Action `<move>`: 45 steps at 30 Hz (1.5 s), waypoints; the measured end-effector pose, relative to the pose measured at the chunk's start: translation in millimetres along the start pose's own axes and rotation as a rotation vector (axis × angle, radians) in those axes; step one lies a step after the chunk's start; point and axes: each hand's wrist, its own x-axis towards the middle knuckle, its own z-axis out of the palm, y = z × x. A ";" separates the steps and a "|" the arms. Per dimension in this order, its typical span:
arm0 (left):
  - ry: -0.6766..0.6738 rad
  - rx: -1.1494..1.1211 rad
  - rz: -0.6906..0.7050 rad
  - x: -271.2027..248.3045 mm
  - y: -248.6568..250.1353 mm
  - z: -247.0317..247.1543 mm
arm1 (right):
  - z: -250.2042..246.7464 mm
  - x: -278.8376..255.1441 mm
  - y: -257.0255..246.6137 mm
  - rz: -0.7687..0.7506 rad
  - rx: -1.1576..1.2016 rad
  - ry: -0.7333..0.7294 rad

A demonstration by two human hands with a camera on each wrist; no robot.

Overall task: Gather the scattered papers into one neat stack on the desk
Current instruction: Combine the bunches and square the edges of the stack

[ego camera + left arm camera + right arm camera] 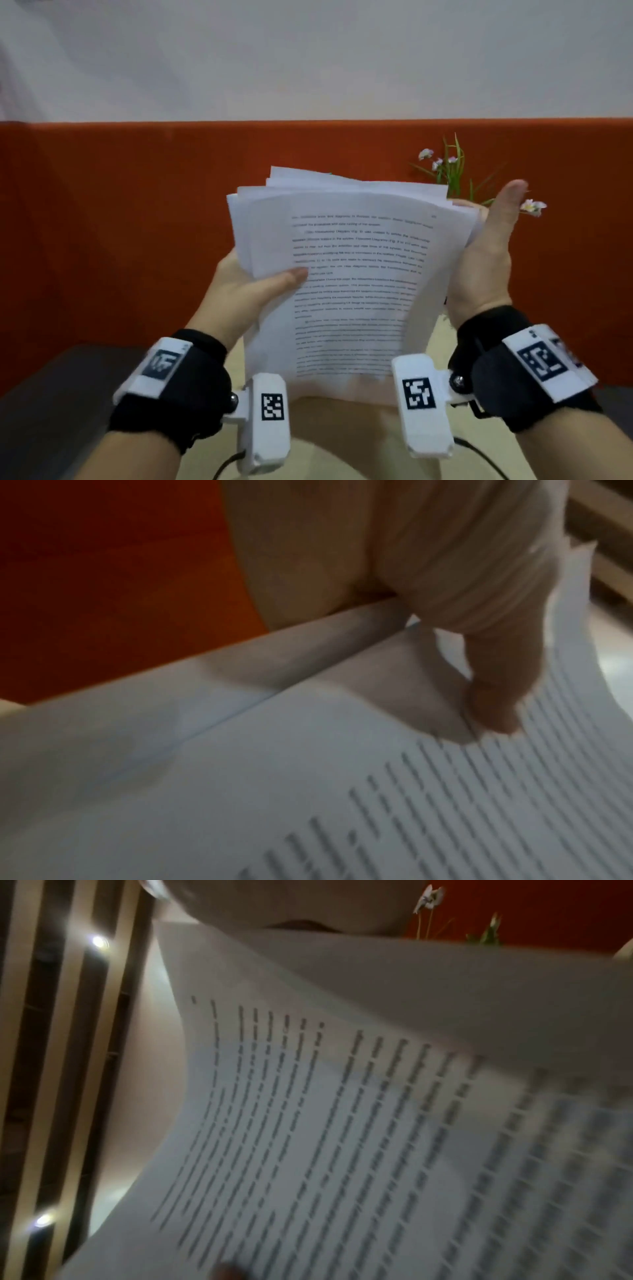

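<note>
A bundle of several printed papers (356, 274) is held upright above the beige desk (329, 455), its top edges fanned and uneven. My left hand (260, 287) grips the bundle's left edge, with the thumb lying across the front page and the fingers hidden behind. My right hand (489, 253) presses flat against the right edge, thumb pointing up, its fingers mostly hidden by the sheets. In the left wrist view the left thumb (493, 691) presses on the papers (308, 777). The right wrist view shows the curved front page (342, 1123) below my right palm (291, 904).
An orange partition (120, 222) runs behind the desk, under a white wall. A plant with small pink-white flowers (448, 168) stands behind the papers at the right. A dark surface (68, 394) lies at the lower left.
</note>
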 end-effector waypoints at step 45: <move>0.396 0.185 0.153 -1.1 6.3 6.0 | -4.0 -15.6 42.4 0.010 0.086 -0.404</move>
